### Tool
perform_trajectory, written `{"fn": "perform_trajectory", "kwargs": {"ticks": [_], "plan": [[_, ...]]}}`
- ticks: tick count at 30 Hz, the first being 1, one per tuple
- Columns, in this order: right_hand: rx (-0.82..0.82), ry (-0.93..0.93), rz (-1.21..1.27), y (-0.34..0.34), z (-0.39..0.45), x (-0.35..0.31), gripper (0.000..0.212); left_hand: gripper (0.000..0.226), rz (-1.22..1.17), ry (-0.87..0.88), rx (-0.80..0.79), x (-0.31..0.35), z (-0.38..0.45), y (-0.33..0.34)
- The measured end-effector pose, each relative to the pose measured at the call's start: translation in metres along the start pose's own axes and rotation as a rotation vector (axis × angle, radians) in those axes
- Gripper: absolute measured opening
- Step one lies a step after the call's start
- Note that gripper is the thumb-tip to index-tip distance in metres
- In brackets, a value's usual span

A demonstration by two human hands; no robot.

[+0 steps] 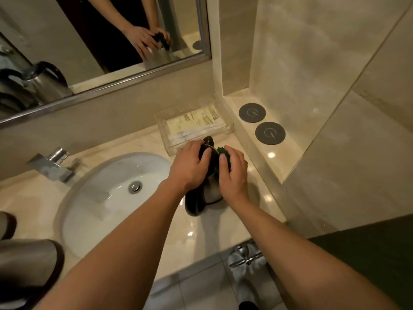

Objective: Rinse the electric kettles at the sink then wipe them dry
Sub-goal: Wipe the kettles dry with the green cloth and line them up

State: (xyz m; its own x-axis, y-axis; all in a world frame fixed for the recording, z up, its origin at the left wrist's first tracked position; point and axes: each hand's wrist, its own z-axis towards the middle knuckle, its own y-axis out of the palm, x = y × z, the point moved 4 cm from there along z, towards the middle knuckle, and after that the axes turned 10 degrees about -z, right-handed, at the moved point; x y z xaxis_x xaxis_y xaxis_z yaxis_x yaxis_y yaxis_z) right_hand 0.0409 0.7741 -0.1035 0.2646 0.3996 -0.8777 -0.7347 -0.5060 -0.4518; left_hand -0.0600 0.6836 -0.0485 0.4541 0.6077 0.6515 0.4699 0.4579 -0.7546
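The steel kettle [211,193] with a black handle and lid stands upright on the marble counter, just right of the white sink basin [93,198]. A dark green cloth [224,158] is bunched against its top on the right side. 1 more steel kettle [26,265] sits at the lower left edge, left of the basin, only partly in view. Beside it at the far left edge is what may be another kettle [6,224], too cropped to tell.

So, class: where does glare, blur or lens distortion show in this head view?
Head view: ceiling-light glare spots on the wet counter; wide-angle bending of the mirror frame; the kettle under both hands is dim and soft; overall lighting warm, slightly blurry.
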Motion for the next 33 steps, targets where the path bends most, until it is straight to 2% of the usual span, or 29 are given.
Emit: {"fn": "perform_trajectory", "kwargs": {"ticks": [2, 4, 10, 12, 15, 18, 21, 23, 26, 29, 33], "plan": [[0.021, -0.060, 0.011, 0.003, 0.011, -0.005, 0.038, 0.047, 0.018, 0.015, 0.005, -0.002, 0.000, -0.004], [-0.002, -0.028, 0.043, 0.007, 0.020, -0.001, 0.037, 0.047, 0.036, 0.009, 0.013, -0.002, 0.000, -0.004], [-0.176, 0.409, 0.128, 0.017, 0.016, 0.043, 0.029, 0.049, 0.049, -0.028, -0.001, -0.002, 0.000, -0.001], [-0.103, 0.487, 0.142, 0.022, 0.001, 0.052, 0.030, 0.049, 0.039, -0.025, 0.007, -0.002, 0.000, -0.001], [0.105, 0.545, 0.218, 0.032, -0.024, 0.055, 0.026, 0.049, 0.021, -0.034, 0.021, -0.003, 0.000, -0.001], [0.290, 0.541, 0.293, 0.043, -0.051, 0.042, 0.029, 0.049, 0.012, -0.035, 0.029, -0.004, 0.000, -0.001], [0.386, 0.536, 0.385, 0.056, -0.071, 0.015, 0.026, 0.048, -0.001, -0.031, 0.041, -0.004, -0.001, -0.001], [0.430, 0.489, 0.333, 0.058, -0.071, -0.002, 0.025, 0.048, 0.000, -0.031, 0.040, -0.003, -0.002, -0.001], [0.500, 0.319, 0.203, 0.046, -0.056, -0.013, 0.029, 0.047, 0.014, -0.024, 0.033, -0.002, -0.002, -0.001], [0.509, 0.238, 0.138, 0.031, -0.035, -0.021, 0.028, 0.045, 0.016, -0.019, 0.036, 0.001, -0.003, -0.002], [0.383, 0.325, 0.176, 0.023, -0.007, -0.011, 0.028, 0.044, 0.009, -0.017, 0.042, 0.001, -0.003, -0.001]]}}
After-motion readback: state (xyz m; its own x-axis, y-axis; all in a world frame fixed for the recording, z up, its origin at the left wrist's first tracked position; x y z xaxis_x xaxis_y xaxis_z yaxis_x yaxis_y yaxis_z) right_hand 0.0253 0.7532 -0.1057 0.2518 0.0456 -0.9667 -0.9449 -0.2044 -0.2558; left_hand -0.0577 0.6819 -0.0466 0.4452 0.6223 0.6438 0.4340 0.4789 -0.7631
